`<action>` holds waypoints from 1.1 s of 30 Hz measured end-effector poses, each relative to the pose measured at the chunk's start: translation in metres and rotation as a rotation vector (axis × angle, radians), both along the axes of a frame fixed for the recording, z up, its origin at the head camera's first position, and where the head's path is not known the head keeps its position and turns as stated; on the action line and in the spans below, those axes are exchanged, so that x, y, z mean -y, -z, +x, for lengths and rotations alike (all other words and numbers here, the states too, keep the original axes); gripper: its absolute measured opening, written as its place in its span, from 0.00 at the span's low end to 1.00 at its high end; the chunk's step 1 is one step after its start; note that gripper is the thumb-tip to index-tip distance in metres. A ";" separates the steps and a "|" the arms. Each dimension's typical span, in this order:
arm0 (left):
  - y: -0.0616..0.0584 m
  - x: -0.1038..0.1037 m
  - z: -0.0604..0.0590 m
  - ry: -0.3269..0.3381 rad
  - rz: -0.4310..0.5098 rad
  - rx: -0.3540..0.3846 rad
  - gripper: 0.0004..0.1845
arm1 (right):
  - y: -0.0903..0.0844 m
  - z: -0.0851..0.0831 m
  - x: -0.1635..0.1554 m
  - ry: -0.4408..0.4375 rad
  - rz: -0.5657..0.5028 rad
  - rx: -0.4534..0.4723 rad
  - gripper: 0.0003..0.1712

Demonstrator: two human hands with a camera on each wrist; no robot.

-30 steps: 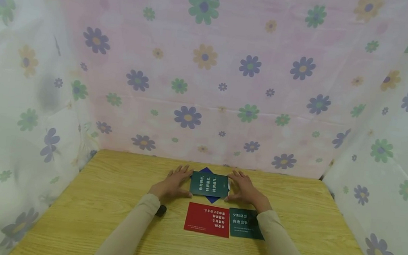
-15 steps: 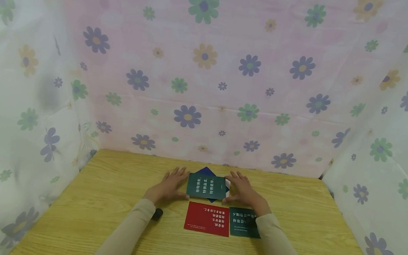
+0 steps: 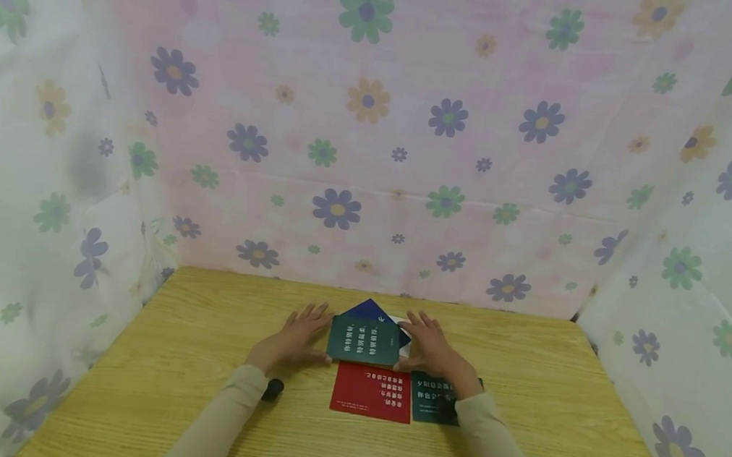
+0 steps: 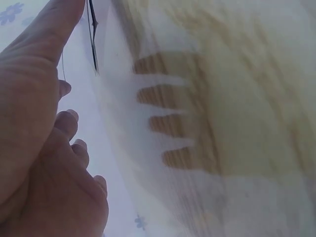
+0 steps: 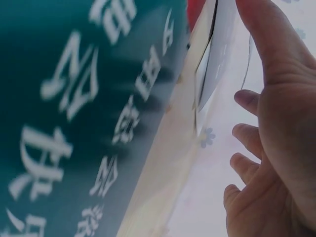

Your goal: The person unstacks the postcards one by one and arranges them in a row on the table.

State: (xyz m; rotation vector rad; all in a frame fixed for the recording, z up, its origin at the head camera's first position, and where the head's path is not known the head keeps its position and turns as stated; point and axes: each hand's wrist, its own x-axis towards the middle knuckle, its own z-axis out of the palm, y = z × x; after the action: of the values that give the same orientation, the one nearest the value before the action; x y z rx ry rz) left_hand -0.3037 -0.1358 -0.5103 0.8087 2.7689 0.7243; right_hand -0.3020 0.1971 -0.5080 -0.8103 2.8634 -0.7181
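Left hand [image 3: 291,338] and right hand [image 3: 432,347], fingers seemingly straight, flanking green card stack [image 3: 364,340].

Both forearms, in beige sleeves, reach forward from the near edge of the table, converging. The left hand [image 3: 294,338] and right hand [image 3: 432,347] lie palm-down, facing each other, fingers straight and slightly spread, thumbs inward.

On the light wooden table [image 3: 183,379], the left hand [image 3: 294,338] and right hand [image 3: 434,349] flank a small stack of cards topped by a dark green printed card [image 3: 364,340], fingers against its edges. Nearer lie a red printed card [image 3: 373,392] and a second dark green card [image 3: 432,398], side by side.
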 end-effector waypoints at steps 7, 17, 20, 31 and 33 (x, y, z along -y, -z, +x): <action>0.002 0.010 0.009 0.003 0.016 0.007 0.51 | -0.003 0.008 0.008 -0.020 -0.002 -0.005 0.52; 0.002 0.017 0.018 -0.020 0.017 0.002 0.53 | -0.003 0.020 0.016 -0.022 -0.008 -0.005 0.53; 0.000 0.019 0.021 -0.023 0.024 0.005 0.53 | -0.003 0.023 0.018 -0.016 -0.002 -0.010 0.53; 0.002 0.032 0.029 -0.020 -0.004 -0.023 0.53 | -0.008 0.035 0.034 0.008 0.010 -0.024 0.53; 0.002 0.035 0.030 -0.020 -0.006 -0.022 0.53 | -0.007 0.037 0.037 0.010 0.024 -0.027 0.54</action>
State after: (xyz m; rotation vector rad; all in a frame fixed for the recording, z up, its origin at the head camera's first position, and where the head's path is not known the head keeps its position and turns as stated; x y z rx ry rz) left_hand -0.2735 -0.1712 -0.5121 0.7941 2.8005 0.7148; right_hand -0.2654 0.1604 -0.5012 -0.8093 2.8963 -0.6772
